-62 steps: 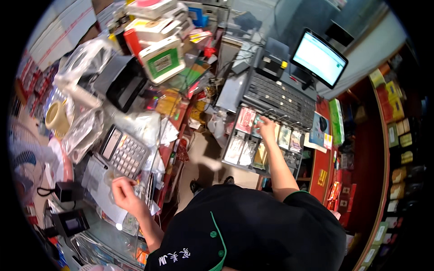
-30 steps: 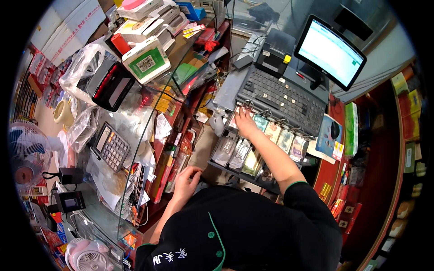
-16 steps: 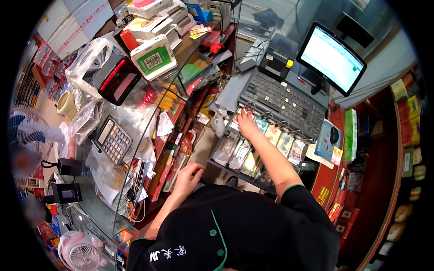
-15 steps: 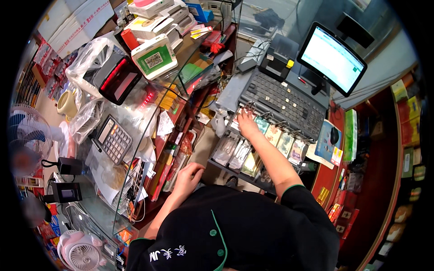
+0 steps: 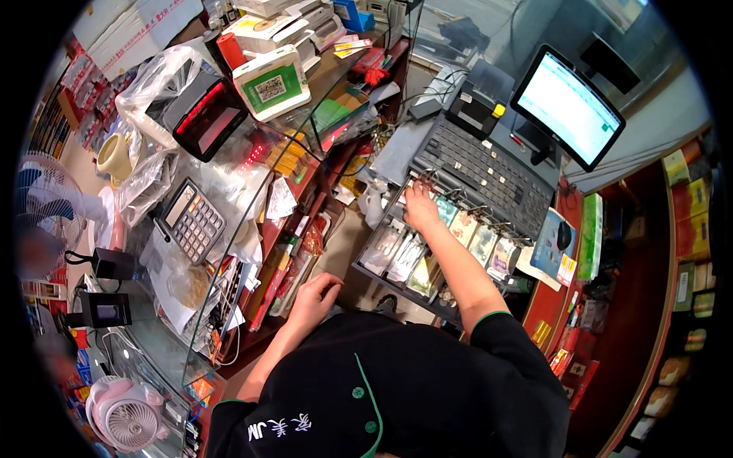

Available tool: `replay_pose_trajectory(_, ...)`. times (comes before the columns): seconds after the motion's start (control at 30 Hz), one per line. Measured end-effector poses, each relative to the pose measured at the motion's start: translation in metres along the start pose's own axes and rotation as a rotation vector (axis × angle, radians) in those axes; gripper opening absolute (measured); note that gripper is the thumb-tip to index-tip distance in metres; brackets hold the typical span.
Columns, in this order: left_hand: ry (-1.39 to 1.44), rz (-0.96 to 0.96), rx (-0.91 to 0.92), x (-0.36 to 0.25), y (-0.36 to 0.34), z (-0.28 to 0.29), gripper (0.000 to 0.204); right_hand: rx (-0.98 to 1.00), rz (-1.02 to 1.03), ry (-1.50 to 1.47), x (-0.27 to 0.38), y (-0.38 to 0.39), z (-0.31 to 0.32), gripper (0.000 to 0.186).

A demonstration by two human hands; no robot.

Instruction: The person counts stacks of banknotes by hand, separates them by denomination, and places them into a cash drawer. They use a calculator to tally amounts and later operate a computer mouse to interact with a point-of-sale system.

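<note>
My right hand point(image 5: 420, 200) reaches into the top left compartment of the cash drawer point(image 5: 409, 295), its bent fingers apart and touching pink banknotes point(image 5: 399, 200), which it partly covers. Teal and other coloured notes point(image 5: 463, 229) lie under metal clips to its right; paler notes point(image 5: 382, 244) fill front compartments. My left hand point(image 5: 315, 294) is loosely closed beside the lower edge of the cluttered glass counter, left of the drawer; its palm is hidden.
A keyboard point(image 5: 481, 172), monitor point(image 5: 569, 103) and mouse point(image 5: 565, 236) stand beyond the drawer. On the left counter are a calculator point(image 5: 195, 220), boxes point(image 5: 271, 27), a black scanner box point(image 5: 208, 114) and plastic bags. Fans point(image 5: 126, 416) stand further left; stocked shelves point(image 5: 687, 252) curve along the right.
Since the earliest frame, my left hand has left the calculator area for the counter's edge, and my right hand has shifted left from teal notes to pink ones. Since then both have barely moved.
</note>
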State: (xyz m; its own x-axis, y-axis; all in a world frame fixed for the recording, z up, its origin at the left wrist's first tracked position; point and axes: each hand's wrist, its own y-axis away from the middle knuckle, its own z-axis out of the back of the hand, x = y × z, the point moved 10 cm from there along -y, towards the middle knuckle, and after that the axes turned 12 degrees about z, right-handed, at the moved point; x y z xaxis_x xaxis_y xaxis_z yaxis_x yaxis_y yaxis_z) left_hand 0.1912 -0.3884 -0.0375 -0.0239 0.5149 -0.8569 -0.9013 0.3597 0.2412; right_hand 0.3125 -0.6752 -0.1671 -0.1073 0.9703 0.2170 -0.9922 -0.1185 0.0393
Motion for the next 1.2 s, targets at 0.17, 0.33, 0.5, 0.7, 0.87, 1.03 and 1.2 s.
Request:
replay_pose_trajectory(0.17,-0.033,-0.008,-0.008,0.000,0.001,0.002,0.009,-0.105,-0.042,0.059,-0.019,-0.005,-0.007,0.031)
replay_pose_trajectory(0.33,0.259,0.239,0.117,0.024,-0.002,-0.004,0.010,-0.397,-0.178,-0.188,-0.030,0.018,0.045,0.018)
replay_pose_trajectory(0.5,0.742,0.415,0.420,0.013,-0.017,-0.038,0.025,-0.483,-0.383,-1.478,0.026,0.070,0.086,0.027)
replay_pose_trajectory(0.7,1.249,0.418,0.460,-0.037,-0.046,-0.062,0.040,-0.441,-0.213,-1.963,0.123,0.103,0.114,0.033)
replay_pose_trajectory(0.87,1.179,0.340,0.237,-0.028,-0.057,-0.032,0.029,-0.389,-0.041,-1.977,0.134,0.108,0.122,0.048)
replay_pose_trajectory(1.03,1.232,0.294,0.198,-0.036,-0.047,-0.010,0.033,-0.196,-0.148,-1.448,0.130,0.101,0.102,0.015)
replay_pose_trajectory(1.2,1.507,0.229,0.315,-0.041,-0.043,0.011,0.035,-0.216,0.083,-1.484,0.172,0.091,0.099,0.011)
